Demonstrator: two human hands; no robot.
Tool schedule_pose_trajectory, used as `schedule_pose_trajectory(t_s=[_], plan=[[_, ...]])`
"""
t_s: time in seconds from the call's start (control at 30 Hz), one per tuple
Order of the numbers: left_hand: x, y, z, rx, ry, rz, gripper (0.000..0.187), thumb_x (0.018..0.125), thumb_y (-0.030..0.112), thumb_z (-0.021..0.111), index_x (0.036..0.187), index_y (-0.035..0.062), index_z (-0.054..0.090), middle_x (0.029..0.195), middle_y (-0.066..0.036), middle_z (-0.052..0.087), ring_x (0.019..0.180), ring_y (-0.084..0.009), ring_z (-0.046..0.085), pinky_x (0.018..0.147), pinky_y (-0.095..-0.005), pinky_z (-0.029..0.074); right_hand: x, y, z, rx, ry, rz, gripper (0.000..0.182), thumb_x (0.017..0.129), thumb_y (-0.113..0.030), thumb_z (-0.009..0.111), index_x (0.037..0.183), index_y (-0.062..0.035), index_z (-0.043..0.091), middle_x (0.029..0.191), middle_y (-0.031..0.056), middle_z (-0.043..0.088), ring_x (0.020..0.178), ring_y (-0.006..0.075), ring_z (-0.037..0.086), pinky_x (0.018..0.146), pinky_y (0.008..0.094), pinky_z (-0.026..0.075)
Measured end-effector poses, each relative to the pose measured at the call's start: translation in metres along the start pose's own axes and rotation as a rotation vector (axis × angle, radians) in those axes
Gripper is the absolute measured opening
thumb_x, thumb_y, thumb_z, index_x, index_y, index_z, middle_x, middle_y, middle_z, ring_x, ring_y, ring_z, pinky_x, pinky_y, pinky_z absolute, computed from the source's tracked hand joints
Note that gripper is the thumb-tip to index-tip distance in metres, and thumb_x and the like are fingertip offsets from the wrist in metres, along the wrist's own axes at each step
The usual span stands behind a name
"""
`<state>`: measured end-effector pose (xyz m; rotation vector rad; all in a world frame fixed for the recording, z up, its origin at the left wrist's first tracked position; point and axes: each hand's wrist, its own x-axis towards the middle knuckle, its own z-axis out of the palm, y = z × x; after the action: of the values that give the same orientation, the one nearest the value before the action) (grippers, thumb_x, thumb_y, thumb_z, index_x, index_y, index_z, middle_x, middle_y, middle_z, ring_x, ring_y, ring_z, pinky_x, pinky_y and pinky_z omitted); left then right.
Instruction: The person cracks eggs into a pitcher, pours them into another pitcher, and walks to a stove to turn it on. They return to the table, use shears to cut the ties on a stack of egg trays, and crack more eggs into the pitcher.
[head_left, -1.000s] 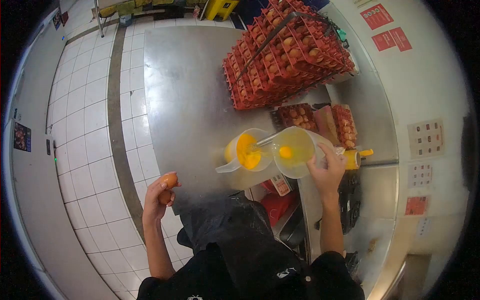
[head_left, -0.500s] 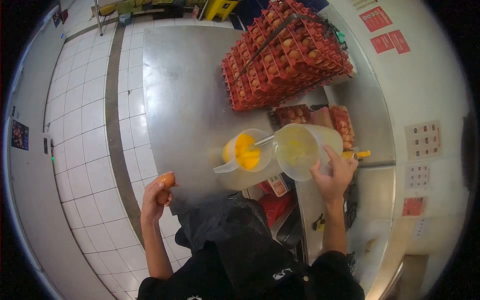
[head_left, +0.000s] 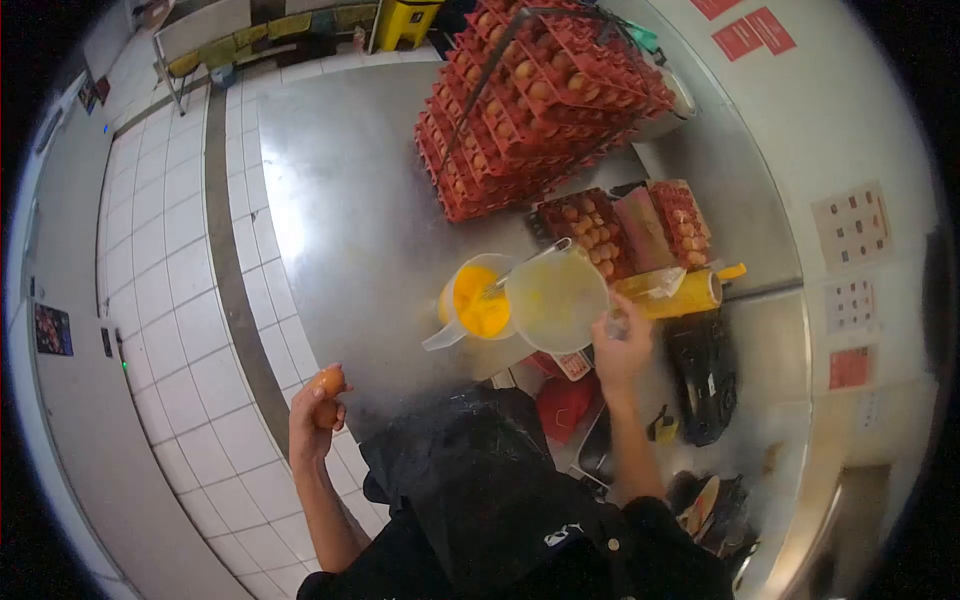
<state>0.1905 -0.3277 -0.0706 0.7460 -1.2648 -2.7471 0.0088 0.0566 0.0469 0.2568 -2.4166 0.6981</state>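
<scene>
My left hand [head_left: 308, 425], over the table's near left edge, is closed around two brown eggs [head_left: 329, 381]. On the right, my right hand [head_left: 624, 348] grips a translucent plastic jug [head_left: 562, 300] at its near right side. The jug's wide mouth faces up toward me, with a pale, thin film inside. Right beside it stands another translucent jug [head_left: 443, 333], its handle pointing toward the lower left. Yellow beaten egg [head_left: 482, 305] fills part of that second jug. A metal whisk [head_left: 519, 268] leans in the egg, its handle reaching behind the held jug.
Strapped red trays of eggs [head_left: 530, 110] form a tall stack at the back of the steel table [head_left: 340, 170]. Smaller egg trays [head_left: 590, 228] and a yellow wrap roll [head_left: 675, 292] lie to the right. A red item [head_left: 565, 405] and a scale [head_left: 572, 366] sit near my apron.
The held jug has turned from tilted to more upright, and its mouth now faces me. My right hand has moved left with it. My left hand keeps the eggs; the camera has shifted slightly.
</scene>
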Motion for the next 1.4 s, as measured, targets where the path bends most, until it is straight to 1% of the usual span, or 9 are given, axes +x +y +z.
schedule_pose_trajectory(t_s=[0.13,0.37,0.6,0.7,0.87,1.0,1.2,1.3,1.4], plan=[[-0.006,0.009,0.006,0.033,0.025,-0.017,0.061,0.084,0.041,0.065,0.125,-0.0035,0.057,0.094,-0.016,0.067,0.051,-0.0120,0.051,0.043,-0.0213,0.038,-0.034,0.001,-0.003,0.366,0.094,0.662,0.028,0.087,-0.006,0.065,0.115,0.0006,0.062,0.085,0.0034,0.064,0.074,0.0095,0.057,0.070,0.0272,0.049],[0.005,0.022,0.044,0.200,-0.098,-0.060,0.059,0.086,0.042,0.064,0.124,-0.0025,0.056,0.098,-0.017,0.067,0.055,-0.0121,0.055,0.042,-0.0214,0.041,-0.110,0.083,0.051,0.602,0.351,0.965,0.032,0.092,-0.005,0.058,0.123,0.0030,0.053,0.089,0.0042,0.063,0.080,0.0118,0.060,0.075,0.0242,0.049],[0.021,0.008,0.125,0.332,-0.333,-0.277,0.053,0.087,0.037,0.065,0.123,-0.0019,0.056,0.101,-0.017,0.068,0.060,-0.0126,0.059,0.048,-0.0234,0.046,-0.135,0.092,0.089,0.775,0.276,0.799,0.035,0.093,-0.014,0.064,0.122,0.0006,0.051,0.111,0.0083,0.056,0.092,0.0156,0.055,0.079,0.0281,0.045],[0.028,-0.021,0.155,0.418,-0.437,-0.404,0.054,0.087,0.036,0.067,0.124,-0.0015,0.055,0.099,-0.015,0.069,0.062,-0.0120,0.059,0.048,-0.0235,0.046,-0.140,0.079,0.064,0.376,0.345,0.705,0.043,0.090,-0.014,0.069,0.125,0.0002,0.049,0.116,0.0117,0.054,0.103,0.0214,0.054,0.086,0.0338,0.044],[0.037,-0.060,0.214,0.709,-0.721,-0.487,0.038,0.090,0.030,0.067,0.115,0.0025,0.063,0.091,-0.001,0.067,0.068,-0.0068,0.056,0.057,-0.0213,0.044,-0.089,0.007,-0.039,0.546,-0.380,0.104,0.055,0.080,-0.014,0.074,0.130,-0.0054,0.053,0.122,0.0136,0.053,0.113,0.0284,0.051,0.091,0.0385,0.045],[0.049,-0.092,0.236,0.732,-0.813,-0.384,0.037,0.091,0.031,0.066,0.112,0.0012,0.063,0.085,-0.001,0.064,0.067,-0.0071,0.056,0.056,-0.0216,0.044,-0.066,0.008,-0.046,0.412,-0.725,0.077,0.053,0.078,-0.012,0.073,0.128,-0.0168,0.058,0.127,0.0098,0.053,0.118,0.0313,0.051,0.098,0.0436,0.044],[0.060,-0.078,0.291,0.677,-0.728,-0.412,0.047,0.094,0.043,0.060,0.116,0.0013,0.059,0.089,-0.005,0.064,0.065,-0.0108,0.057,0.053,-0.0232,0.043,-0.033,0.045,-0.040,0.504,-0.617,0.055,0.050,0.080,-0.010,0.073,0.127,-0.0106,0.057,0.122,0.0121,0.058,0.111,0.0332,0.057,0.092,0.0415,0.049],[0.065,-0.082,0.313,0.083,-0.521,-0.615,0.048,0.095,0.045,0.056,0.120,0.0041,0.055,0.095,-0.008,0.064,0.072,-0.0133,0.059,0.055,-0.0230,0.044,-0.012,0.058,-0.042,0.601,-0.383,0.212,0.047,0.083,-0.012,0.072,0.126,-0.0053,0.054,0.117,0.0150,0.060,0.103,0.0312,0.062,0.084,0.0380,0.053],[0.077,-0.107,0.327,0.018,-0.215,-0.537,0.047,0.101,0.046,0.043,0.126,0.0064,0.052,0.105,-0.011,0.060,0.076,-0.0165,0.058,0.061,-0.0266,0.047,-0.009,0.077,-0.034,0.834,-0.266,0.369,0.045,0.086,-0.014,0.070,0.124,-0.0029,0.050,0.116,0.0177,0.060,0.100,0.0282,0.064,0.079,0.0353,0.053]])
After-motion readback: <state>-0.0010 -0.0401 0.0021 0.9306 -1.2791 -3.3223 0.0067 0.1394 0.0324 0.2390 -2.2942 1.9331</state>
